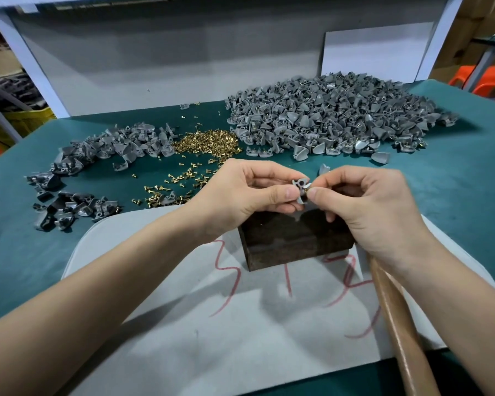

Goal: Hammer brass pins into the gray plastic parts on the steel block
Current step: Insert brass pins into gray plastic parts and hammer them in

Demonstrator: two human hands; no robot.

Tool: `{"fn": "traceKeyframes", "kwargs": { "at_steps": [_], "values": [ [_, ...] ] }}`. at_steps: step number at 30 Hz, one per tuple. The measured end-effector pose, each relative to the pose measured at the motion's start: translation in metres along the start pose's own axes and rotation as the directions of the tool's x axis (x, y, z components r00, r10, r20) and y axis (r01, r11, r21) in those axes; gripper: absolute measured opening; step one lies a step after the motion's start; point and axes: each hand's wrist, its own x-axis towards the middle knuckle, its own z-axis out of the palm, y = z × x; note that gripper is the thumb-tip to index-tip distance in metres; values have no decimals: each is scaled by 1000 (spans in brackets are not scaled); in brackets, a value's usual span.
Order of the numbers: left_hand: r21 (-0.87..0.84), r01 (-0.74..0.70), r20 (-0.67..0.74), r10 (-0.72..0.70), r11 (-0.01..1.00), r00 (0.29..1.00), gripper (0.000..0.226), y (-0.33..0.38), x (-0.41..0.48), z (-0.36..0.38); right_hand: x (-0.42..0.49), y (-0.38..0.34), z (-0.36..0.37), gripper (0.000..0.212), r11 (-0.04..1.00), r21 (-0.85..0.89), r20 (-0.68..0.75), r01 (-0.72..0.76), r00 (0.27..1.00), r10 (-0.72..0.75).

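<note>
**Part held just above the steel block**

My left hand (240, 192) pinches a gray plastic part (299, 185) between thumb and forefinger, just above the far edge of the steel block (292, 241). My right hand (375, 204), fingers curled, pinches a brass pin (305, 190) against the part's right side; only a speck of brass shows. Beyond the block lie a heap of loose pins (209, 141) and a big pile of gray parts (335, 112). A wooden hammer handle (397, 318) lies right of the block, under my wrist.

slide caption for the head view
Left hand and right hand pinch a gray plastic part above the steel block, wooden handle lying alongside.
</note>
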Motion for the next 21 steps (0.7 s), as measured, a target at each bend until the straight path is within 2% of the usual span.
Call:
{"fn": "traceKeyframes", "kwargs": {
  "at_steps": [10, 21],
  "values": [
    [2, 0, -35, 0, 1000, 999, 19, -2, 0, 1, -3, 1, 4, 17, 1000, -5, -61, 22, 998, -22],
    [-20, 15, -47, -16, 1000, 999, 17, -2, 0, 0, -4, 2, 4, 18, 1000, 8, -61, 21, 998, -21]
  ]
}}
